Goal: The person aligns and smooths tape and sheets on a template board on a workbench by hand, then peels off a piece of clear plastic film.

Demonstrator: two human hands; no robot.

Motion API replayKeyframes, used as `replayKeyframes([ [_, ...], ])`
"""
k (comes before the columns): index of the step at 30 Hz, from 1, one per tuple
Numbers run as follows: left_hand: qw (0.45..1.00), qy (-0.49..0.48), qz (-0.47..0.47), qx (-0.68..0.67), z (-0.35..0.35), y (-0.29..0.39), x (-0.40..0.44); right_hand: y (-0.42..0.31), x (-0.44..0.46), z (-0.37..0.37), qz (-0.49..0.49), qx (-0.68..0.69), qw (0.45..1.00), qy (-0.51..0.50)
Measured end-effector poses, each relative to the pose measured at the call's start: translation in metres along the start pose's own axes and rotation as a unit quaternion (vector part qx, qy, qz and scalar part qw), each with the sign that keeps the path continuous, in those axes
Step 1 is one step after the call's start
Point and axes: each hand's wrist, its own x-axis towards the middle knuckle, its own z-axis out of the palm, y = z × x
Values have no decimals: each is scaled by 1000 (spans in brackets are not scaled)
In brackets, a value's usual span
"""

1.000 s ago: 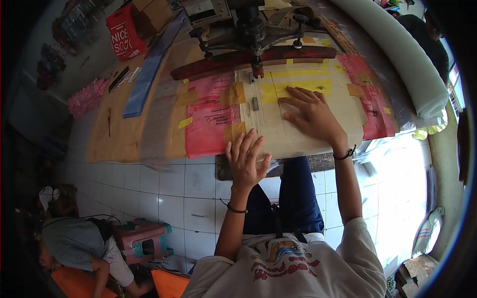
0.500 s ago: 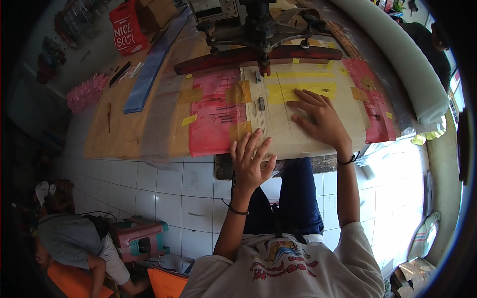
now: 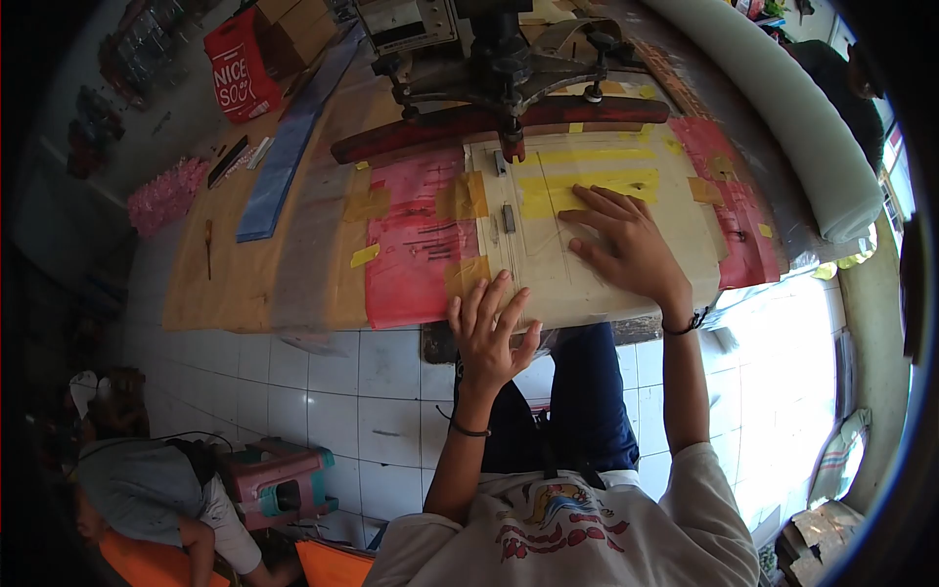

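Note:
My right hand (image 3: pixel 626 240) lies flat with fingers spread on a pale sheet (image 3: pixel 587 293), its fingertips at a strip of yellow tape (image 3: pixel 536 196). At the sheet's front left edge, my left hand (image 3: pixel 491 328) rests with its fingers apart, near brown tape over a red sheet (image 3: pixel 406 284). Neither hand holds anything. Two small grey blocks sit on the pale sheet, the nearer block (image 3: pixel 509 218) just ahead of my left hand. Above the far side of the sheet stands a dark machine head with a long red-brown bar (image 3: pixel 421 135).
To the left lie a long blue strip (image 3: pixel 284 147), a thin screwdriver-like tool (image 3: pixel 207 249) and pink material (image 3: pixel 168 196). A red bag (image 3: pixel 240 73) stands behind. A large pale roll (image 3: pixel 782 117) runs along the right. A person (image 3: pixel 147 489) bends low at the lower left beside a stool (image 3: pixel 284 479).
The view has shifted slightly, so the table front appears a little lower. Both hands stay in nearly the same places on the sheet.

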Motion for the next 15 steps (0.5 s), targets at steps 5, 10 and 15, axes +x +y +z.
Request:
replayKeyframes([
  [5, 1000, 10, 8, 5, 1, 0, -1, -1, -1, 0, 8, 0, 1000, 3],
  [10, 1000, 12, 8, 6, 3, 0, -2, 0, -1, 0, 6, -5, 1000, 2],
  [15, 1000, 12, 8, 7, 2, -1, -2, 0, -1, -1, 4, -4, 1000, 0],
])
